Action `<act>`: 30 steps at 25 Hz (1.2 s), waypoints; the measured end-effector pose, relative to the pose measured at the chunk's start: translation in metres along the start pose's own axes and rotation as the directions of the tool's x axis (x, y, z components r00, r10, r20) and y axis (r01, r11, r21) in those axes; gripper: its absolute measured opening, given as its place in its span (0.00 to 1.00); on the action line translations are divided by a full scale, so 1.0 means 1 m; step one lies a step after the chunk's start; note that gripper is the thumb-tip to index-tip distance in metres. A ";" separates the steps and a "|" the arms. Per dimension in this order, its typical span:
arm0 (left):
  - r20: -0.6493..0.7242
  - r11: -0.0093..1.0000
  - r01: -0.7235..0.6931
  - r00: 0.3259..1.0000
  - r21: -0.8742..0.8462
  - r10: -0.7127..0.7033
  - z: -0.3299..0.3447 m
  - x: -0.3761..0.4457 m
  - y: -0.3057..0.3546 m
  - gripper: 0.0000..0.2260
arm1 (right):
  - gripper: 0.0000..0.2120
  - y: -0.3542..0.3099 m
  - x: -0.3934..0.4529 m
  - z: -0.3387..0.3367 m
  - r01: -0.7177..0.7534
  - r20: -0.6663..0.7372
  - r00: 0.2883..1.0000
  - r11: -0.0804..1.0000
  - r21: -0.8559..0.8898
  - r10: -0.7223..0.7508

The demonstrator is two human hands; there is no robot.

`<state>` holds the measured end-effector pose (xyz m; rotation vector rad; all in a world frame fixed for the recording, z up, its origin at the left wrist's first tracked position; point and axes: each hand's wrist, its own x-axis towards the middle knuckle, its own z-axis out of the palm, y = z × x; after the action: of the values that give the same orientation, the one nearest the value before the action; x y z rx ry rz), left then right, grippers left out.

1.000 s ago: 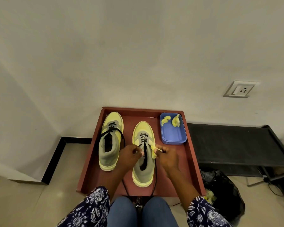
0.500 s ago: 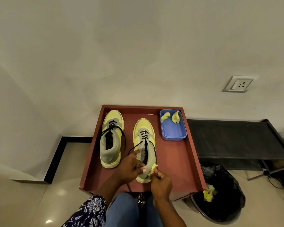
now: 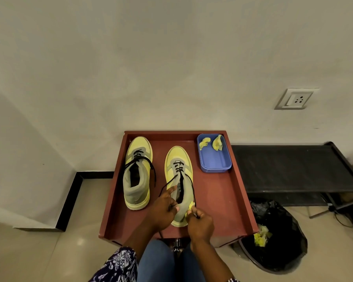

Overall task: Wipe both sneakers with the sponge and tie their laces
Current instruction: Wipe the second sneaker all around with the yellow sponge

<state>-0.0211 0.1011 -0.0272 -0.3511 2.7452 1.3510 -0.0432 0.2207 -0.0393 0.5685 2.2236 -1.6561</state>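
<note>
where hands (image 3: 163, 210) hide heel, bin (image 3: 277, 243) near

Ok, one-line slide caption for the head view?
Both hands, left and right, hold the right sneaker's laces on the red tray.
</note>
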 end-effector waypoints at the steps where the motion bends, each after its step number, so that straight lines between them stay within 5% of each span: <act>1: -0.007 1.000 -0.006 1.000 0.003 0.006 0.001 0.000 -0.001 0.14 | 0.12 0.004 -0.006 0.001 -0.014 0.008 1.000 1.000 -0.001 0.014; 6: 0.012 0.999 -0.022 1.000 0.040 0.021 0.005 0.005 -0.009 0.06 | 0.12 0.005 -0.009 0.002 -0.031 0.029 0.999 1.000 -0.006 0.031; 15: -0.035 0.999 -0.032 0.999 0.005 0.032 0.010 0.005 -0.008 0.07 | 0.10 -0.005 0.003 0.000 0.107 0.013 0.994 0.980 -0.165 -0.106; 21: -0.073 0.997 -0.058 0.995 0.043 0.061 0.015 0.006 -0.009 0.10 | 0.10 0.018 -0.015 0.004 -0.096 0.008 0.995 0.994 -0.052 0.097; 30: -0.021 0.994 -0.082 0.996 0.076 0.084 0.011 0.006 -0.007 0.07 | 0.09 -0.002 0.013 0.003 -0.161 -0.064 0.985 0.986 0.039 0.163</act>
<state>-0.0259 0.1044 -0.0399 -0.2530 2.8512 1.2657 -0.0555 0.2184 -0.0445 0.8021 2.1351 -1.6170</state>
